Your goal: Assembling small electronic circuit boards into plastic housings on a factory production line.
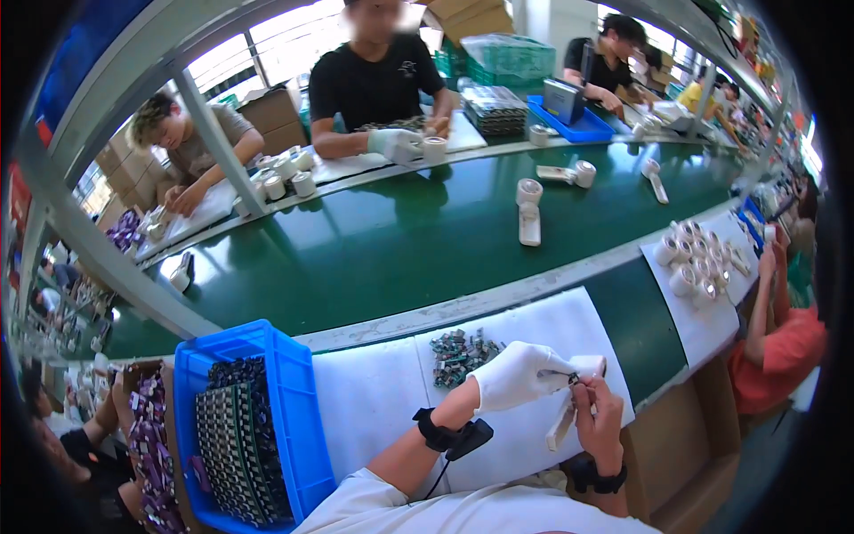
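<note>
The gloved left hand [519, 374] closes around the head of a white handheld device [569, 400], steadying it above the white mat [374, 400]. The bare right hand [598, 418] pinches a small dark part [574, 380] at the device's head, fingers closed on it. Doing this well probably means keeping the device still and seating the part squarely. A pile of small grey-green components [458, 351] lies just beside the left hand; a blue bin [294, 400] of dark parts stands further left, and the green conveyor belt [391, 240] carries 2 more white devices.
</note>
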`<action>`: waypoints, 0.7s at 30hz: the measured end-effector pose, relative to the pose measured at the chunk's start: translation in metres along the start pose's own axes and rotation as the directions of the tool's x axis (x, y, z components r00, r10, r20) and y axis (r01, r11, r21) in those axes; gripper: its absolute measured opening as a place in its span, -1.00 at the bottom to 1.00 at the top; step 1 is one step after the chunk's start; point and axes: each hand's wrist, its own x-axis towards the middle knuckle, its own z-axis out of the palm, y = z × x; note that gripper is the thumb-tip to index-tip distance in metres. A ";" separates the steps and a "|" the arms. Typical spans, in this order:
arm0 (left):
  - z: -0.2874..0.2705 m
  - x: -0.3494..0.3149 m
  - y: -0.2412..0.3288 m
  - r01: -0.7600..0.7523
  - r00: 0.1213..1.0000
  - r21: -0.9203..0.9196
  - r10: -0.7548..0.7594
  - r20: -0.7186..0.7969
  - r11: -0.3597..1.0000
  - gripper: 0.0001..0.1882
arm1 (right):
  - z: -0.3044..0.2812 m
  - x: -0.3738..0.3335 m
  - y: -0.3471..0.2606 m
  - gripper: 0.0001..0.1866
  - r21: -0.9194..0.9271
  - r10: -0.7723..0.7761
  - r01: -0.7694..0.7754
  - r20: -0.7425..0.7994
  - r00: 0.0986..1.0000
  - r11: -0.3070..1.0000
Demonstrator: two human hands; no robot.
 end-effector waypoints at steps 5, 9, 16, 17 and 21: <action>-0.004 0.000 -0.001 0.118 0.988 -0.059 -0.111 0.105 0.991 -0.76 | 0.002 0.002 0.011 -0.86 0.007 -0.119 0.119 0.034 0.992 0.993; -0.011 -0.010 0.018 0.228 0.972 -0.041 -0.226 0.062 0.973 -0.74 | 0.005 0.013 0.010 -0.85 0.135 -0.232 0.216 0.116 0.966 0.967; 0.007 0.015 0.022 0.331 0.941 -0.123 -0.317 0.118 0.936 -0.73 | -0.018 0.008 0.013 -0.86 0.114 -0.151 0.142 0.072 0.986 0.983; 0.008 0.009 0.021 0.361 0.932 -0.125 -0.353 0.085 0.924 -0.73 | -0.015 0.013 0.015 -0.85 0.145 -0.190 0.175 0.100 0.977 0.974; 0.034 -0.020 0.041 0.436 0.892 -0.229 -0.452 -0.020 0.870 -0.74 | -0.019 -0.008 0.021 -0.85 0.232 -0.269 0.229 0.158 0.950 0.945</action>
